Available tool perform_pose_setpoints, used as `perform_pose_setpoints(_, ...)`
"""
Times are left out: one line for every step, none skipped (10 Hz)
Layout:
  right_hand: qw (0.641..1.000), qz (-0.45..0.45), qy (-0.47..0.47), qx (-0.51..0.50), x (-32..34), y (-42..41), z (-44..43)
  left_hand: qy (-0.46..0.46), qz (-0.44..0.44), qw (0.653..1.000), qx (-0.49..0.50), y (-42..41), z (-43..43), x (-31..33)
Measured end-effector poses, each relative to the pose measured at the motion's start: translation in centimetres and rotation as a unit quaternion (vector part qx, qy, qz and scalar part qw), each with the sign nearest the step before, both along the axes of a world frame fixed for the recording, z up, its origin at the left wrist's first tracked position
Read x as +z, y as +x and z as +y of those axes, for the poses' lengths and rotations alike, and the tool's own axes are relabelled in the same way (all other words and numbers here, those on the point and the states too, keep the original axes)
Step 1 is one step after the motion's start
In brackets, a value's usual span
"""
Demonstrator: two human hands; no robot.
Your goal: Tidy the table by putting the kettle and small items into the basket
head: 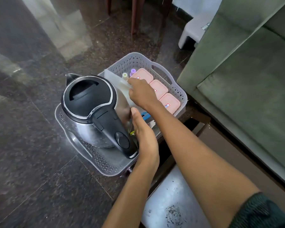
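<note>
A stainless-steel electric kettle with a black lid and handle stands upright in the near half of a translucent grey perforated basket, its spout pointing away to the left. The basket sits on a dark polished stone surface. Along the far right wall of the basket lie three pink lidded boxes in a row, each with a small label. Just left of them stand two small bottles, one with a cream cap and one with a purple cap, beside a translucent white divider.

The right hand reaches across into the basket, its grip closed on the white bottle below the cream cap, fingers curled down. The left hand lies flat against the kettle's right side, fingers together and straight, thumb up; its grip is apart, pressing rather than clasping. A blue object shows between the forearms, possibly a tool handle. A grey-green sofa stands to the right.
</note>
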State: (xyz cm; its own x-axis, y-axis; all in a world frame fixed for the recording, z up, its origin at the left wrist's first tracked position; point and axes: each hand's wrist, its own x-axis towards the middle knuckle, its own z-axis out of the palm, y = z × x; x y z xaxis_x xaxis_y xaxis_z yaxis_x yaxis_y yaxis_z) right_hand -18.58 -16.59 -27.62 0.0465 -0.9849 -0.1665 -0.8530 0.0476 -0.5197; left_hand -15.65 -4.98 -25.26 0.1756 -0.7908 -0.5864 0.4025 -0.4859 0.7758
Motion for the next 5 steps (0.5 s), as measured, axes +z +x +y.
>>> perform_pose_setpoints(0.999,0.018,0.038,0.02,0.1,0.2,-0.5,-0.019,-0.002,1.0,0.009,0.0,-0.6,-0.7)
perform_pose_setpoints(0.999,-0.038,0.03,0.015,0.6,-0.6,-0.4,-0.012,-0.003,1.0,-0.002,-0.1,-0.6,-1.2)
perform_pose_setpoints(0.988,-0.134,-0.026,-0.07,2.3,-2.7,1.2,-0.033,-0.028,0.999,-0.005,-0.2,-0.1,-0.5)
perform_pose_setpoints(0.97,-0.179,-0.06,-0.155,3.1,-6.1,5.7,-0.064,-0.047,0.997,-0.025,-0.8,0.9,-0.4)
perform_pose_setpoints(0.958,-0.158,-0.107,-0.213,2.5,-8.6,11.6,-0.106,-0.078,0.989,-0.067,-2.2,2.9,0.7)
